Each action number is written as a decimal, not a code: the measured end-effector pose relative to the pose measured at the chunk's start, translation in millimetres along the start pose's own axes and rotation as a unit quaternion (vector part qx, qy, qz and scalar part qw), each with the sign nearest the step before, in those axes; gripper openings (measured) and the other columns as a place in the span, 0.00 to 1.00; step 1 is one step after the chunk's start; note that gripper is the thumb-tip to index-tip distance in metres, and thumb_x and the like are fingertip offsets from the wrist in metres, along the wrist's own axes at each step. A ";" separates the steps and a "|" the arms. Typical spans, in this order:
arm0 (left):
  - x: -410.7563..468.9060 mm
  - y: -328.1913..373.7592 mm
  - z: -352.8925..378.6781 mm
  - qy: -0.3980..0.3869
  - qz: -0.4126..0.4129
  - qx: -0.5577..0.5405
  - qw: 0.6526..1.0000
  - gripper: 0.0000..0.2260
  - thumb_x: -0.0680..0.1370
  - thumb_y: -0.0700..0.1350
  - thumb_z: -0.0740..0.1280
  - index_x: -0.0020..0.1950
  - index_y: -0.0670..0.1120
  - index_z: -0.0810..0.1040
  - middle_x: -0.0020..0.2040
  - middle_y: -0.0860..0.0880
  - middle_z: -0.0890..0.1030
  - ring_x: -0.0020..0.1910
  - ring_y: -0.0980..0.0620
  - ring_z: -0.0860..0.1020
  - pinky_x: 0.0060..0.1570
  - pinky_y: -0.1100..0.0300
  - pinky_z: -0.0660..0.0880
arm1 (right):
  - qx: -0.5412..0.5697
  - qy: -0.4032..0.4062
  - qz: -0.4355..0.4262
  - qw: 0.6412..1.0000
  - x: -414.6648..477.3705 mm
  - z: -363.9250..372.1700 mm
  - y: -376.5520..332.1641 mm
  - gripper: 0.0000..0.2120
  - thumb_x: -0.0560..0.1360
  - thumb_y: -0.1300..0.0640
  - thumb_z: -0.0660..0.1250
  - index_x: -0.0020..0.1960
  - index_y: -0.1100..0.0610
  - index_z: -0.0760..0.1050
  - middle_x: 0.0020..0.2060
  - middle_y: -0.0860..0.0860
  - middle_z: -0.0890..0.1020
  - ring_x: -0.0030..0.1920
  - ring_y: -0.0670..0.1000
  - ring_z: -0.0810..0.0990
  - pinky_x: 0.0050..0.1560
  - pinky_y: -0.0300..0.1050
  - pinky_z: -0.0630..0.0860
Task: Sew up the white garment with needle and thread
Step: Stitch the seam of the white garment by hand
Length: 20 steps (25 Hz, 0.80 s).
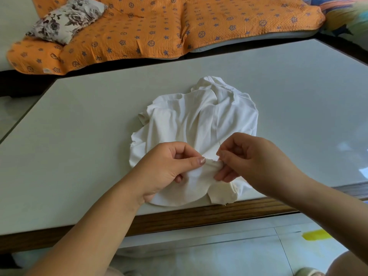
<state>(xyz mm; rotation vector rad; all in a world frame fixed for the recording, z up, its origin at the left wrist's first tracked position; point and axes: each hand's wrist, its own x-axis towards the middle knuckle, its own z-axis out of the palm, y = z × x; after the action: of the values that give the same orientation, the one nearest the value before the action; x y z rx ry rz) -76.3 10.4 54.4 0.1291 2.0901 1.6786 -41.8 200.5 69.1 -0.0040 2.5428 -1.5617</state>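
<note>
Nearest the camera, on the pale tiled floor [219,253], a short yellow strip [316,235] lies to the right. Two bare forearms reach from the lower edge toward the table [79,136], which has a pale, glossy top and a wood-grain rim [199,215] along its near side.

Just past that rim the white garment [199,116] lies in a crumpled heap in the middle of the table top. Its near hem reaches the rim and its far end is bunched higher. The left hand [169,168] grips a raised fold at the garment's near edge, thumb on top of the cloth and the other fingers curled beneath it. The right hand [253,158], just beside it to the right, pinches the same fold. Its thumb and forefinger are pressed together at the fold's top edge, and its remaining fingers curl under the cloth. Whether a needle sits between those fingertips I cannot tell; it is too small to make out.

Beyond the table, across a dark gap, an orange cover [159,26] printed with blue stars and circles spreads over a seat. A floral pillow [65,18] lies on its far left part, and a multicoloured fabric [346,16] shows at the far right.
</note>
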 end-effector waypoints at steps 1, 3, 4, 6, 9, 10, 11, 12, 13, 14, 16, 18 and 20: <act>-0.2 -0.4 0.6 0.007 0.006 0.007 1.000 0.06 0.67 0.48 0.74 0.39 0.48 0.83 0.31 0.54 0.78 0.31 0.58 0.72 0.28 0.67 0.70 | -0.007 -0.001 0.004 1.000 -0.1 -1.5 0.5 0.06 0.80 0.60 0.64 0.44 0.55 0.76 0.32 0.49 0.86 0.33 0.47 0.85 0.45 0.44 0.81; -0.4 -1.6 0.8 0.005 0.008 0.012 1.000 0.08 0.65 0.50 0.74 0.40 0.48 0.83 0.32 0.53 0.79 0.32 0.58 0.73 0.29 0.67 0.70 | -0.007 -0.002 0.008 1.000 -0.3 -2.9 0.2 0.06 0.80 0.60 0.64 0.45 0.55 0.76 0.31 0.49 0.86 0.33 0.47 0.85 0.44 0.42 0.81; 0.1 -2.1 0.7 -0.003 0.003 0.011 1.000 0.08 0.65 0.50 0.73 0.40 0.48 0.83 0.33 0.52 0.79 0.32 0.57 0.73 0.29 0.67 0.70 | 0.002 0.001 0.009 1.000 -0.5 -3.4 0.5 0.06 0.80 0.60 0.64 0.45 0.56 0.76 0.31 0.50 0.86 0.33 0.48 0.85 0.43 0.42 0.81; 0.3 -2.4 0.1 -0.022 -0.007 0.005 1.000 0.08 0.64 0.50 0.74 0.39 0.49 0.84 0.34 0.51 0.79 0.32 0.57 0.74 0.30 0.66 0.72 | 0.028 0.012 0.005 1.000 -0.5 -4.5 2.4 0.06 0.79 0.62 0.64 0.44 0.57 0.77 0.31 0.52 0.85 0.34 0.51 0.86 0.42 0.44 0.83; 0.3 -2.7 -0.5 -0.030 -0.010 0.001 1.000 0.08 0.64 0.49 0.74 0.40 0.49 0.84 0.34 0.51 0.80 0.33 0.58 0.75 0.32 0.66 0.73 | 0.042 0.015 -0.004 0.999 -1.2 -5.6 4.9 0.06 0.79 0.61 0.65 0.44 0.57 0.77 0.33 0.53 0.85 0.35 0.53 0.86 0.44 0.49 0.83; 0.5 -2.9 -0.5 -0.027 -0.008 0.004 1.000 0.07 0.65 0.48 0.74 0.41 0.48 0.84 0.34 0.51 0.80 0.33 0.58 0.75 0.32 0.66 0.73 | 0.040 0.010 -0.005 0.999 -1.5 -5.3 5.6 0.06 0.79 0.61 0.64 0.44 0.56 0.77 0.34 0.52 0.85 0.36 0.52 0.86 0.44 0.49 0.83; 0.6 -3.0 -0.5 -0.022 -0.004 0.008 1.000 0.06 0.67 0.47 0.74 0.41 0.48 0.84 0.34 0.51 0.80 0.33 0.57 0.76 0.33 0.66 0.74 | 0.035 0.008 -0.008 0.999 -1.7 -5.0 6.6 0.06 0.79 0.60 0.64 0.44 0.55 0.77 0.35 0.51 0.86 0.36 0.51 0.86 0.44 0.48 0.83; 0.9 -3.0 -0.5 -0.018 0.000 0.010 1.000 0.04 0.69 0.45 0.74 0.42 0.47 0.83 0.34 0.51 0.80 0.34 0.57 0.76 0.33 0.65 0.74 | 0.020 0.009 -0.014 1.000 -2.4 -4.9 7.4 0.06 0.79 0.58 0.64 0.44 0.53 0.77 0.35 0.49 0.86 0.36 0.48 0.86 0.42 0.44 0.82; 0.5 -2.6 -0.5 -0.015 0.005 0.009 1.000 0.01 0.72 0.43 0.73 0.42 0.47 0.83 0.34 0.51 0.80 0.34 0.56 0.76 0.33 0.65 0.74 | -0.007 0.015 -0.025 1.000 -4.3 -5.4 6.9 0.06 0.79 0.56 0.64 0.44 0.51 0.77 0.35 0.47 0.85 0.34 0.45 0.85 0.39 0.38 0.80; 0.2 -2.3 -0.4 -0.013 0.013 0.007 1.000 0.01 0.73 0.42 0.73 0.42 0.47 0.83 0.34 0.52 0.81 0.34 0.55 0.76 0.33 0.65 0.74 | -0.033 0.027 -0.040 0.998 -7.2 -6.3 5.0 0.05 0.78 0.54 0.64 0.44 0.49 0.76 0.34 0.45 0.85 0.31 0.43 0.83 0.35 0.33 0.77; -0.2 -1.6 -0.2 -0.012 0.029 0.002 1.000 0.03 0.74 0.40 0.72 0.42 0.47 0.82 0.35 0.52 0.81 0.34 0.55 0.76 0.33 0.65 0.75 | -0.040 0.044 -0.070 0.996 -13.8 -8.4 -0.9 0.05 0.78 0.54 0.64 0.44 0.48 0.75 0.33 0.43 0.84 0.28 0.44 0.81 0.30 0.33 0.74; -0.6 -0.6 0.0 -0.013 0.038 0.000 0.999 0.03 0.74 0.40 0.71 0.42 0.46 0.82 0.35 0.52 0.81 0.34 0.57 0.77 0.32 0.66 0.74 | -0.018 0.007 -0.062 0.998 -17.7 -8.0 -5.6 0.05 0.78 0.54 0.63 0.44 0.49 0.74 0.33 0.46 0.84 0.28 0.46 0.81 0.28 0.38 0.75; -0.3 -0.5 0.3 -0.019 0.041 0.001 0.999 0.03 0.74 0.40 0.71 0.42 0.46 0.82 0.33 0.52 0.80 0.33 0.57 0.76 0.33 0.65 0.74 | -0.016 -0.046 -0.031 0.998 -17.3 -6.1 -4.5 0.05 0.79 0.53 0.63 0.45 0.49 0.75 0.30 0.50 0.83 0.27 0.48 0.81 0.27 0.39 0.74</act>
<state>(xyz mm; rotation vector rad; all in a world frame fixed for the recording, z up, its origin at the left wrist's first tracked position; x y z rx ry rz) -75.8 10.4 54.0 0.2481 2.0851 1.7079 -25.9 205.3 78.1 -0.1556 2.5180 -1.5051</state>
